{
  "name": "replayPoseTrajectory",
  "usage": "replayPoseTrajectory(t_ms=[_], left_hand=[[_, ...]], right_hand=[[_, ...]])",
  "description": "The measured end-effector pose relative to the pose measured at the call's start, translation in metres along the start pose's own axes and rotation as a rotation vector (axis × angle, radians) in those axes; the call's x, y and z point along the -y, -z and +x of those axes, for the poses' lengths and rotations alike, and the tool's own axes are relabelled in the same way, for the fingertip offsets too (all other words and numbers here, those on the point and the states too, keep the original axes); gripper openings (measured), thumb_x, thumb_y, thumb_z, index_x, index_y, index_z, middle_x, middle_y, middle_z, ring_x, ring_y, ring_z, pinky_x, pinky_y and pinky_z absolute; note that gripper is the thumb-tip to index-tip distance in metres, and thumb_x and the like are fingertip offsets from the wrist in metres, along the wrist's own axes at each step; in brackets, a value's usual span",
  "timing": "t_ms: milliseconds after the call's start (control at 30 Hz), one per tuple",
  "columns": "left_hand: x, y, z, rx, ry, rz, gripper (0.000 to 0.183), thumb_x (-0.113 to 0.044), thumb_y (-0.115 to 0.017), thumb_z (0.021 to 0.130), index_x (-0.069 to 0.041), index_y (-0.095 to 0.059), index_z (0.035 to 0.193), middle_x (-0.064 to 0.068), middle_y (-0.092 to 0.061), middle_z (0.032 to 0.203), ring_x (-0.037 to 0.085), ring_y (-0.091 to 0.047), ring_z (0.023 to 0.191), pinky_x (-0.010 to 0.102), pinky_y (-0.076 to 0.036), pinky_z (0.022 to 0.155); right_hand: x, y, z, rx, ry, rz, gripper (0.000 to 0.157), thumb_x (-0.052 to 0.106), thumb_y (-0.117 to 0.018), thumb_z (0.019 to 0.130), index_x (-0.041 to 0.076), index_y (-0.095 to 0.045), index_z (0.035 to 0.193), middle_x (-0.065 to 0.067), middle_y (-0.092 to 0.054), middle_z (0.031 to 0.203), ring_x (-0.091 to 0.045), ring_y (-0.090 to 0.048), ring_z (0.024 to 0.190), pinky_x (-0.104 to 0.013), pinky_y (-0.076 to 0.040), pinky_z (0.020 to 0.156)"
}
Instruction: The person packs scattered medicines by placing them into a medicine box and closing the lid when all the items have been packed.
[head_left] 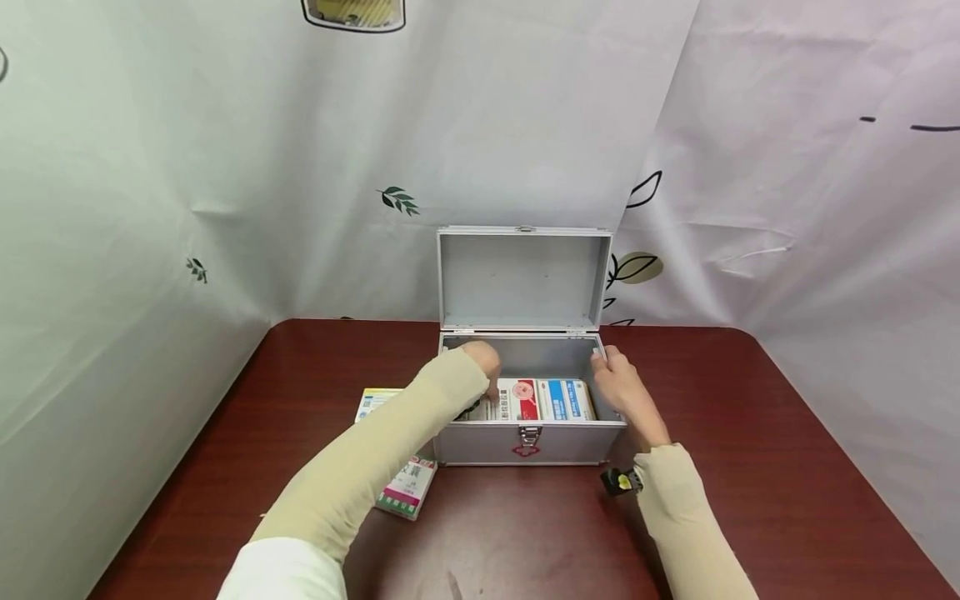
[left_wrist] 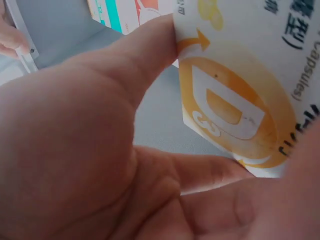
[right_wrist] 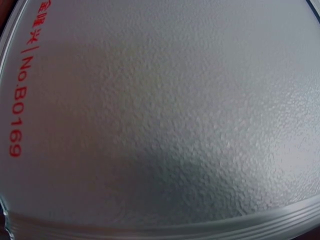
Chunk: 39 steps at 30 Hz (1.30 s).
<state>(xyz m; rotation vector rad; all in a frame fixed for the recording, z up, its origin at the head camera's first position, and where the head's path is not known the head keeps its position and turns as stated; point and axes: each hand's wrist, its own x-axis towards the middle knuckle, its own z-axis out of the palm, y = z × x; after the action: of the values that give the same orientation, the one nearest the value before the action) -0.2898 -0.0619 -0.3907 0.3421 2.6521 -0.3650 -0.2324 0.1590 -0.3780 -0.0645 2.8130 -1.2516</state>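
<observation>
An open silver metal case (head_left: pixel 480 447) stands on the table, its lid (head_left: pixel 525 279) raised. Inside its left part is my left hand (head_left: pixel 483 362), pinching a white and yellow medicine box (left_wrist: pixel 235 95) marked D3 between thumb and fingers. In the head view my forearm and hand hide that box. A red and white medicine box (head_left: pixel 517 400) and a blue and white one (head_left: pixel 566 400) stand in the case along the front wall. My right hand (head_left: pixel 621 385) grips the rim of the right wall. The right wrist view holds only the case's textured side (right_wrist: pixel 165 110).
On the table (head_left: pixel 315 375), left of the case, lie a white, pink and green medicine box (head_left: pixel 408 487) and a yellow-edged box (head_left: pixel 375 400), both partly behind my left sleeve (head_left: pixel 375 450). A pale curtain (head_left: pixel 525 108) hangs behind the table.
</observation>
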Motion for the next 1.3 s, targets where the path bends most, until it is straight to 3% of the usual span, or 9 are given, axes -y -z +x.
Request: replayPoseTrajectory(t_ms=[100, 233, 467, 533, 733, 867, 967, 1133, 1300], left_hand=[[-0.004, 0.028, -0.057, -0.019, -0.067, 0.017, 0.032, -0.043, -0.071, 0.076, -0.011, -0.071, 0.075, -0.001, -0.064, 0.093, 0.013, -0.057, 0.087, 0.027, -0.047, 0.086], [-0.003, 0.035, -0.069, 0.006, -0.071, 0.056, 0.039, -0.051, -0.067, 0.076, -0.012, -0.07, 0.073, -0.001, -0.063, 0.095, 0.013, -0.056, 0.089, 0.028, -0.047, 0.086], [0.01, -0.061, 0.149, 0.242, 0.08, 0.06, 0.065, -0.074, -0.077, 0.025, -0.02, -0.067, 0.062, -0.002, -0.053, 0.092, 0.015, -0.05, 0.082, 0.036, -0.049, 0.076], [0.012, -0.069, 0.162, 0.228, 0.08, 0.029, 0.067, -0.071, -0.079, 0.022, -0.021, -0.069, 0.065, -0.002, -0.055, 0.092, 0.016, -0.051, 0.083, 0.037, -0.049, 0.076], [0.004, 0.007, 0.009, 0.188, 0.071, -0.069, 0.053, -0.066, -0.068, 0.064, -0.014, -0.061, 0.063, 0.003, -0.055, 0.096, 0.016, -0.051, 0.087, 0.03, -0.046, 0.085], [0.0, 0.045, -0.072, 0.105, 0.089, -0.168, 0.063, -0.066, -0.048, 0.08, -0.008, -0.068, 0.091, 0.006, -0.059, 0.112, 0.017, -0.054, 0.098, 0.029, -0.043, 0.089], [0.007, 0.058, -0.093, 0.097, 0.059, -0.345, 0.077, -0.067, -0.047, 0.08, -0.008, -0.051, 0.129, 0.009, -0.05, 0.132, 0.017, -0.062, 0.093, 0.032, -0.046, 0.087], [0.037, 0.069, -0.106, 0.089, -0.157, -0.583, 0.063, -0.053, -0.05, 0.087, -0.005, -0.047, 0.128, 0.015, -0.055, 0.119, 0.021, -0.066, 0.068, 0.036, -0.051, 0.075], [0.068, 0.059, -0.113, -0.082, -0.365, -0.677, 0.034, -0.032, -0.049, 0.094, -0.007, -0.055, 0.116, 0.011, -0.064, 0.08, 0.025, -0.064, 0.069, 0.032, -0.053, 0.06]], right_hand=[[0.001, 0.001, 0.0, 0.009, -0.009, 0.009, 0.041, 0.022, -0.029, 0.099, -0.006, -0.035, 0.129, -0.029, -0.044, 0.127, -0.039, -0.042, 0.117, -0.054, -0.034, 0.096], [0.002, 0.001, -0.002, 0.025, -0.023, 0.025, 0.043, 0.022, -0.029, 0.099, -0.007, -0.032, 0.132, -0.029, -0.041, 0.13, -0.039, -0.04, 0.12, -0.055, -0.033, 0.098], [0.002, 0.003, -0.002, 0.013, -0.016, 0.012, 0.043, 0.022, -0.029, 0.099, -0.007, -0.033, 0.132, -0.029, -0.042, 0.13, -0.04, -0.041, 0.12, -0.055, -0.034, 0.097], [0.003, 0.002, -0.002, 0.019, -0.02, 0.017, 0.044, 0.022, -0.029, 0.099, -0.007, -0.032, 0.132, -0.029, -0.041, 0.131, -0.04, -0.04, 0.121, -0.055, -0.033, 0.097], [0.004, 0.001, -0.003, 0.038, -0.048, 0.037, 0.046, 0.025, -0.029, 0.1, -0.006, -0.029, 0.134, -0.028, -0.038, 0.134, -0.04, -0.038, 0.123, -0.056, -0.031, 0.099], [0.003, 0.0, -0.004, 0.022, -0.044, 0.03, 0.044, 0.024, -0.029, 0.1, -0.005, -0.032, 0.132, -0.028, -0.041, 0.131, -0.04, -0.04, 0.121, -0.056, -0.033, 0.097], [0.003, -0.001, -0.004, 0.019, -0.037, 0.024, 0.044, 0.023, -0.029, 0.1, -0.006, -0.032, 0.133, -0.029, -0.041, 0.131, -0.041, -0.04, 0.121, -0.057, -0.033, 0.096], [0.003, -0.002, -0.004, 0.025, -0.03, 0.021, 0.044, 0.023, -0.028, 0.1, -0.006, -0.031, 0.133, -0.029, -0.041, 0.13, -0.04, -0.04, 0.12, -0.056, -0.033, 0.097], [0.003, -0.001, -0.004, 0.007, -0.026, 0.002, 0.044, 0.022, -0.029, 0.1, -0.006, -0.033, 0.132, -0.029, -0.043, 0.129, -0.04, -0.041, 0.12, -0.056, -0.034, 0.096]])
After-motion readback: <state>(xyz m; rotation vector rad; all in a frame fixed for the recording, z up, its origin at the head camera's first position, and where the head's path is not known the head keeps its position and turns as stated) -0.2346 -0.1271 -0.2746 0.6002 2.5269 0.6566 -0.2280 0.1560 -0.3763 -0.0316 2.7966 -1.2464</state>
